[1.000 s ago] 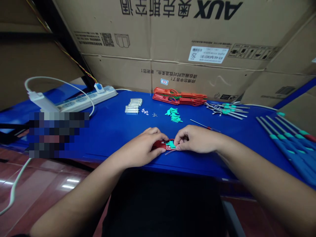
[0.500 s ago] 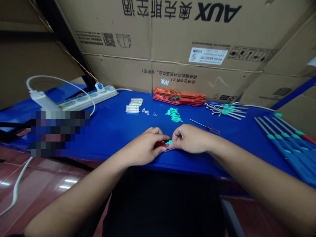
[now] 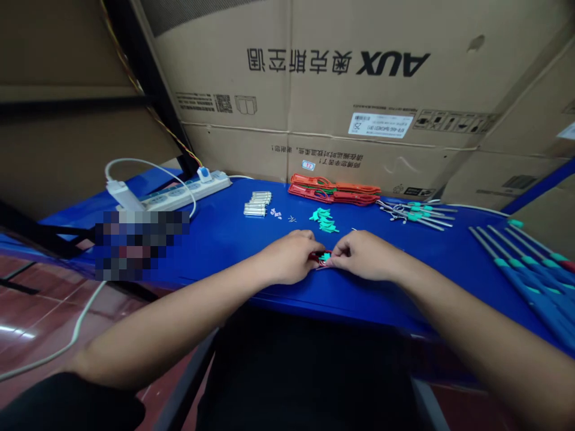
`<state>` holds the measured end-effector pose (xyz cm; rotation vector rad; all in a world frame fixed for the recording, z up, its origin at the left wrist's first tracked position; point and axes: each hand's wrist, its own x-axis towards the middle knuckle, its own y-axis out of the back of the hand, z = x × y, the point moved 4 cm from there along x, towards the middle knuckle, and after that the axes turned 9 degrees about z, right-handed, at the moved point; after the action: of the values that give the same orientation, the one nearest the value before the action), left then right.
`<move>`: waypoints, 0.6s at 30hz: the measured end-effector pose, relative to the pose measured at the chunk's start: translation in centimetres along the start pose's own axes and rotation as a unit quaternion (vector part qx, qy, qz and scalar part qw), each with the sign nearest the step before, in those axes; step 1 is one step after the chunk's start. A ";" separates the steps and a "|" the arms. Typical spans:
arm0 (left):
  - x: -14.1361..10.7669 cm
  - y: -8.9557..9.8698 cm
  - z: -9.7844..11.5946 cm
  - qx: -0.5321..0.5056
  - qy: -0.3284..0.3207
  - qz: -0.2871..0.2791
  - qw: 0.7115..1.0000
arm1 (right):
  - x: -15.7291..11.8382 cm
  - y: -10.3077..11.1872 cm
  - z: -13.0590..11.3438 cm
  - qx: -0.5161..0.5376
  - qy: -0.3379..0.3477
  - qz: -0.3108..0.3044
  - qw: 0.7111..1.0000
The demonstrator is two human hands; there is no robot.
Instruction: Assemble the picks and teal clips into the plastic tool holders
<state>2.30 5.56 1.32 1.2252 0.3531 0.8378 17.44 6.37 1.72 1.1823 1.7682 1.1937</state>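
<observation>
Left hand [image 3: 287, 257] and right hand [image 3: 363, 256] are clamping fingers [image 3: 342, 250] on a red plastic part [image 3: 315, 257]. The grip is staying close, teal clip [image 3: 326, 257] showing at three o'clock

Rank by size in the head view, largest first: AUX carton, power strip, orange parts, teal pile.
1. AUX carton
2. Power strip and orange parts: about equal, not ranked
3. Teal pile

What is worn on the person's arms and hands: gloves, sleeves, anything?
The left hand and right hand are bare: no gloves, rings or watch show. Both forearms are bare too. A black sleeve shows at the lower left, on the left upper arm; no sleeve of the right arm is in view.
</observation>
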 end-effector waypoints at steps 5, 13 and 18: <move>3.4 5.9 -3.9 0.072 0.022 0.007 0.997 | -0.5 0.0 1.2 0.002 0.003 0.082 0.997; 3.1 8.3 -15.4 0.132 0.165 -0.049 0.976 | -0.5 1.6 1.6 0.049 0.046 0.142 0.988; 3.3 7.2 -14.5 0.147 0.125 -0.035 0.981 | 1.6 5.4 -0.6 0.021 0.098 0.283 0.954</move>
<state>-7.67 18.54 3.79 1.3734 0.7408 0.9017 17.97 8.52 6.94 1.7191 1.6458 1.6508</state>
